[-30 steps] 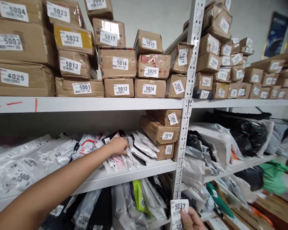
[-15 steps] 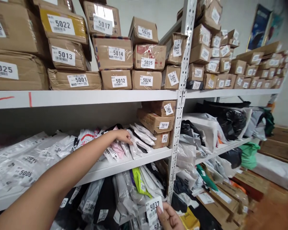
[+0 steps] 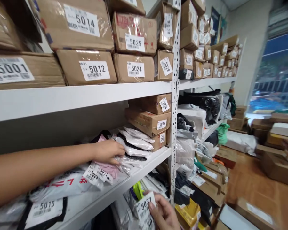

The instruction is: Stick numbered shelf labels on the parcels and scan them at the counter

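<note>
My left hand [image 3: 108, 152] reaches in from the left over the middle shelf. Its fingers are curled on a clear plastic parcel bag [image 3: 129, 164] in the row; the exact grip is partly hidden. Beside the wrist lie a pink bagged parcel [image 3: 114, 170] and parcel labels 5031 and 5029 [image 3: 93, 174]. White parcel bags [image 3: 136, 139] are stacked just to the right of the fingers. Low in the view, my right hand [image 3: 164, 210] pinches a strip of paper labels [image 3: 146, 207]; the upper one reads 5037, and the lower number is partly covered.
Cardboard boxes [image 3: 135, 68] with number labels line the upper shelf [image 3: 86, 97]. A perforated metal post [image 3: 175, 105] stands right of the small boxes [image 3: 156, 123]. Bagged parcels fill the lower shelves. Cartons [image 3: 256, 214] lie on the wooden floor at right.
The view has moved closer and turned right, showing more floor and a window. My left hand stays at the bagged parcels, its fingers now lower among them. My right hand still holds the labels.
</note>
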`<action>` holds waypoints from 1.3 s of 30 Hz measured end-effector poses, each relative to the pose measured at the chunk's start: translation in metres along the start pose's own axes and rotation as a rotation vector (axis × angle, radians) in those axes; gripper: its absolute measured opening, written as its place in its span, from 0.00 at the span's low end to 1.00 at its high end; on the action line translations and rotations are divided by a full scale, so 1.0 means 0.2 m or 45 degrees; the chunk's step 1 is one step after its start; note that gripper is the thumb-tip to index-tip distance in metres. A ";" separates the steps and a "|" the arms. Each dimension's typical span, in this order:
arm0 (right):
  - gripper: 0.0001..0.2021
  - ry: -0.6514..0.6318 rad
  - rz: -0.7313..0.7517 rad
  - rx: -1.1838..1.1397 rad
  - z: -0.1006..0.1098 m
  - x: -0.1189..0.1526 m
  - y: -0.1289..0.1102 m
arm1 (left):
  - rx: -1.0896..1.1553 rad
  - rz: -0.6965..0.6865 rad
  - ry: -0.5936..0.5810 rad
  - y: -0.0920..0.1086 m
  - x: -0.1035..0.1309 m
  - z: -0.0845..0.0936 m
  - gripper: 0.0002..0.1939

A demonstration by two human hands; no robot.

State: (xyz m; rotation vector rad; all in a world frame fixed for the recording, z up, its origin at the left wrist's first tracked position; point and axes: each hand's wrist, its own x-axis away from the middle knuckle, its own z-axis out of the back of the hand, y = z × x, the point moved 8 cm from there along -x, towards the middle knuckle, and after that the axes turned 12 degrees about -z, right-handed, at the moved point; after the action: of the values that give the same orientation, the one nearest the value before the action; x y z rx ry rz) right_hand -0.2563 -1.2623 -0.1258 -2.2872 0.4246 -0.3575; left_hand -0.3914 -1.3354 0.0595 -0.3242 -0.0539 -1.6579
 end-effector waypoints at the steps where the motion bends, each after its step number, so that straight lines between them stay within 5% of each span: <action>1: 0.15 -0.033 0.009 -0.002 -0.07 -0.04 -0.04 | -0.042 0.022 0.007 0.00 0.01 -0.01 0.08; 5: 0.12 -0.259 -0.116 -0.113 -0.30 -0.18 -0.08 | 0.044 0.220 0.177 -0.03 0.06 -0.04 0.06; 9: 0.12 -0.385 -0.195 -0.236 -0.39 -0.25 -0.05 | 0.348 0.385 0.391 -0.08 0.12 -0.08 0.06; 15: 0.14 -0.424 -0.293 -0.580 -0.47 -0.31 0.00 | 0.476 0.058 0.044 -0.07 0.05 -0.08 0.12; 18: 0.12 -0.448 -0.396 -0.869 -0.48 -0.35 0.03 | 0.524 -0.002 -0.113 -0.08 0.06 -0.09 0.14; 23: 0.04 -0.662 -0.481 -1.290 -0.45 -0.40 0.02 | 0.459 0.046 -0.161 -0.11 0.11 -0.13 0.14; 30: 0.04 -0.760 -0.471 -1.212 -0.38 -0.46 0.01 | 0.370 -0.070 -0.028 -0.08 0.12 -0.12 0.13; 35: 0.08 -0.736 -0.691 -1.473 -0.36 -0.46 0.04 | 0.296 -0.013 -0.038 -0.08 0.13 -0.14 0.13; 39: 0.07 -0.695 -0.591 -1.361 -0.36 -0.46 0.01 | 0.293 -0.021 -0.035 -0.06 0.13 -0.15 0.13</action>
State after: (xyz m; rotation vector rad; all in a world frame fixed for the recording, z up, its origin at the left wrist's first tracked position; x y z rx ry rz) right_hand -0.3670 -1.2723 -0.0912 -3.3614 -0.3036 0.3980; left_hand -0.4105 -1.3662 0.0387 -0.1714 -0.2662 -1.6446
